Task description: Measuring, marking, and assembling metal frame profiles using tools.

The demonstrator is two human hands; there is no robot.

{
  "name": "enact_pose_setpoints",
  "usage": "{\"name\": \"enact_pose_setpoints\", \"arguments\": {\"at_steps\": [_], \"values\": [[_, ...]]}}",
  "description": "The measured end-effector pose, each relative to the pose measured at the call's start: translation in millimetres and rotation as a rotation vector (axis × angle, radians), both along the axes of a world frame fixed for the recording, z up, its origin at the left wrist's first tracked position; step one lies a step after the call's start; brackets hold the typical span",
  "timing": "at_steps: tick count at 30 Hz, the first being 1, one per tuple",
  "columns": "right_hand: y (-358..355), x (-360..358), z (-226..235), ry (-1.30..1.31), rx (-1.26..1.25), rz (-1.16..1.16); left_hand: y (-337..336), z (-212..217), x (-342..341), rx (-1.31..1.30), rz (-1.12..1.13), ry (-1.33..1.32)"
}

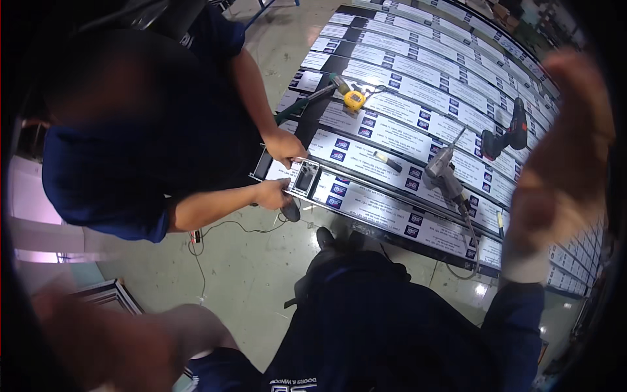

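My left hand (108, 340) is raised at the lower left, close to the camera and smeared by motion; its fingers are not clear. My right hand (558, 157), also blurred, is held up over the right end of the table, and nothing can be made out in it. Nearest to it lies a red and black cordless drill (509, 136). A grey corded power drill (444, 173) with a long bit rests left of that. At the table's near left corner, a co-worker's two hands (285, 149) touch the end of a hollow metal profile (305, 178).
Long profiles with white printed film (385, 202) cover the table. A yellow tape measure (354, 100) lies beside a green-handled tool (307, 103). The co-worker (163, 124) stands at the left. A thin cable (243, 227) runs across the floor; dark frames (117, 295) lean at the lower left.
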State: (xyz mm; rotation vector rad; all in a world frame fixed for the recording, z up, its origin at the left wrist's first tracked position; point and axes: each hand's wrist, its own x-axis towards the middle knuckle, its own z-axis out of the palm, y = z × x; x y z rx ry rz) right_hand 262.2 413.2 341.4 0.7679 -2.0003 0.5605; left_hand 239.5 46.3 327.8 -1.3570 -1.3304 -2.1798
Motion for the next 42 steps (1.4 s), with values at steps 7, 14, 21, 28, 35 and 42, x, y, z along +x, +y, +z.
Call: {"name": "enact_pose_setpoints", "arguments": {"at_steps": [7,14,21,28,35,42], "values": [[-12.2,76.1,-311.0,-1.016,-0.135,-0.475,69.9,-309.7,33.4,-0.473,0.155,-1.603],[-1.4,54.6,-333.2,-1.407,0.021,-0.641,118.1,-375.1,10.2,-0.333,0.165,-1.630],[7.6,37.8,-331.5,-1.443,0.071,-0.637,126.8,-377.9,-1.0,-0.365,0.245,-1.557],[5.6,40.0,-336.2,-1.381,0.115,-0.642,118.2,-385.9,-0.2,-0.388,0.199,-1.543],[6.0,40.8,-331.4,-1.378,0.086,-0.622,121.7,-377.1,6.8,-0.296,0.202,-1.477],[8.4,41.2,-330.8,-1.373,0.103,-0.584,123.9,-376.3,10.1,-0.223,0.190,-1.429]]}}
